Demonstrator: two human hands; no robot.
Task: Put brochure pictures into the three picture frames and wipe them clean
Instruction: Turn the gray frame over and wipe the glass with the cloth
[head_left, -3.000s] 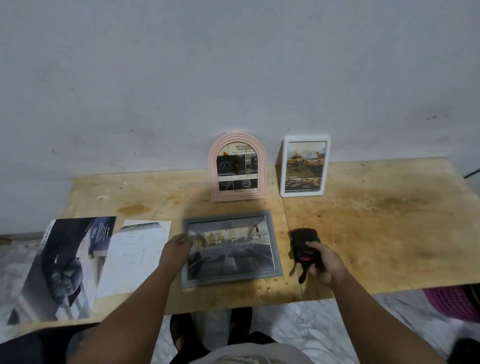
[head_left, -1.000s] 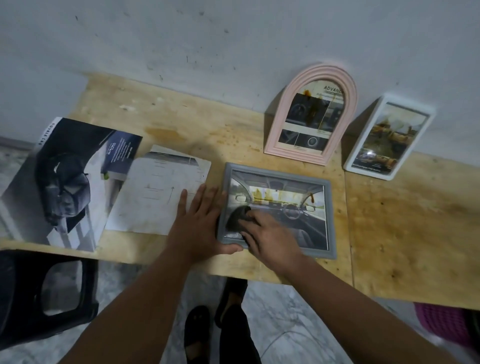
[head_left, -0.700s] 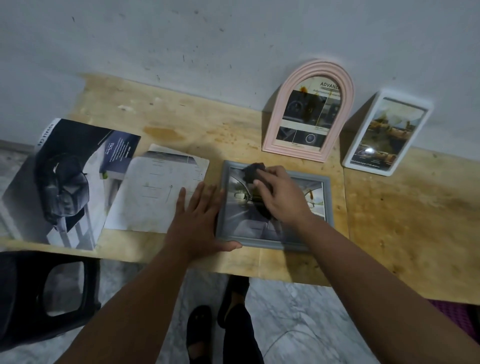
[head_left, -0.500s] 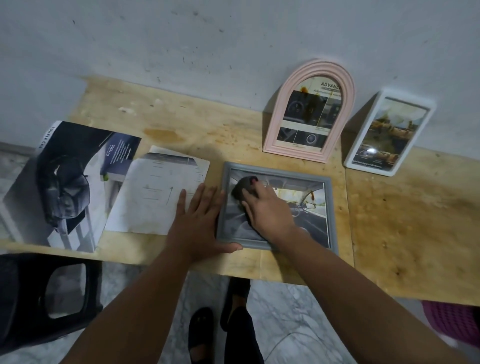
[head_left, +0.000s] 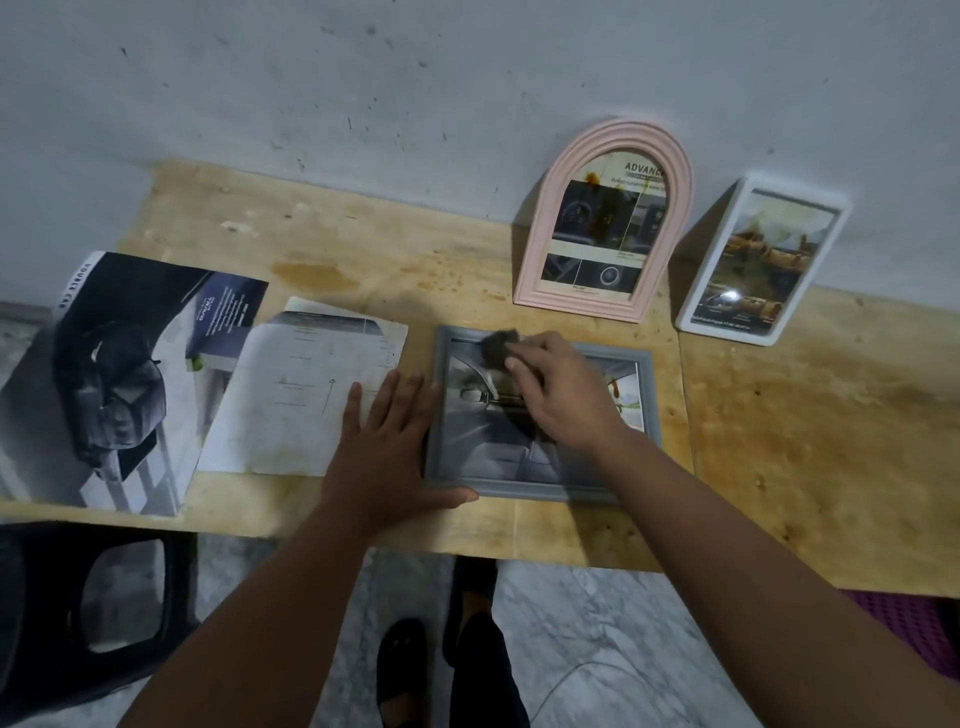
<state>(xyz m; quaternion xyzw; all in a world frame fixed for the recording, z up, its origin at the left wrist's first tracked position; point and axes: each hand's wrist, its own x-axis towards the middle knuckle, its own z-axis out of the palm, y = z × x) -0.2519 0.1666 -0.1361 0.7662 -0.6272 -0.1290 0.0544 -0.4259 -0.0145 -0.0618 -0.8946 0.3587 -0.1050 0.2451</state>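
A grey picture frame (head_left: 639, 486) lies flat on the wooden table (head_left: 805, 441) with a car-interior picture in it. My right hand (head_left: 563, 397) grips a dark cloth (head_left: 497, 345) and presses it on the frame's top left corner. My left hand (head_left: 387, 452) lies flat on the table with straight fingers against the frame's left edge, its thumb along the bottom edge. A pink arched frame (head_left: 602, 218) and a white rectangular frame (head_left: 763, 260) lean on the wall behind, each holding a picture.
A car brochure (head_left: 104, 384) and a loose printed page (head_left: 296, 389) lie at the table's left. A black plastic stool (head_left: 78, 613) stands below left. Something purple (head_left: 904, 613) shows at the lower right. My feet are under the table.
My right hand picked up the cloth from the table's right, then rubbed it back and forth over the grey frame's glass; it now sits at the top left corner. My left hand stays put.
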